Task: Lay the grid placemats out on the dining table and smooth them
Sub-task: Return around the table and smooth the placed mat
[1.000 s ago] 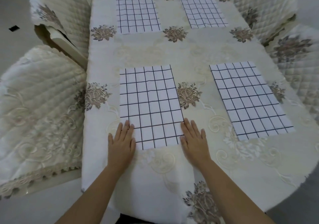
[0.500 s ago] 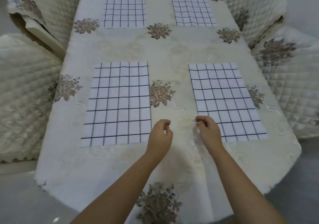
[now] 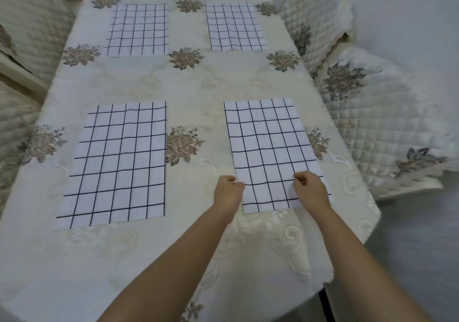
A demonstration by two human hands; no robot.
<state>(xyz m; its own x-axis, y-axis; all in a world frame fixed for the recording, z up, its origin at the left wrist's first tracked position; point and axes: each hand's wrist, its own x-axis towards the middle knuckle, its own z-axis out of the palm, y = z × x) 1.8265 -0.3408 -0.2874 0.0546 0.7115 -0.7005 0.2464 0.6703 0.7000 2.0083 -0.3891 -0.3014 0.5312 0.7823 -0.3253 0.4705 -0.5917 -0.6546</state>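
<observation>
My left hand (image 3: 227,192) pinches the near right mat's (image 3: 270,153) left edge; my right hand (image 3: 310,192) pinches near its right edge. I should tug evenly, keeping it square on the worktop (image 3: 188,83).

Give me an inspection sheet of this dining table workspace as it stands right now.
Surface: dining table under a cream embroidered tablecloth with floral motifs; cloth hangs over the near edge.
Job's things: four grid placemats laid flat: near-left placemat, near-right placemat, far-left placemat, far-right placemat. Near-left shows faint crease lines.
Clutter: nothing seen.
Hands: left hand curled at the near-right placemat's left edge; right hand curled over its near right part. Whether either pinches the fabric cannot be told.
Cables: nothing seen.
Surroundings: quilted chair covers, left chairs and right chairs; pale wall and floor to the right.
</observation>
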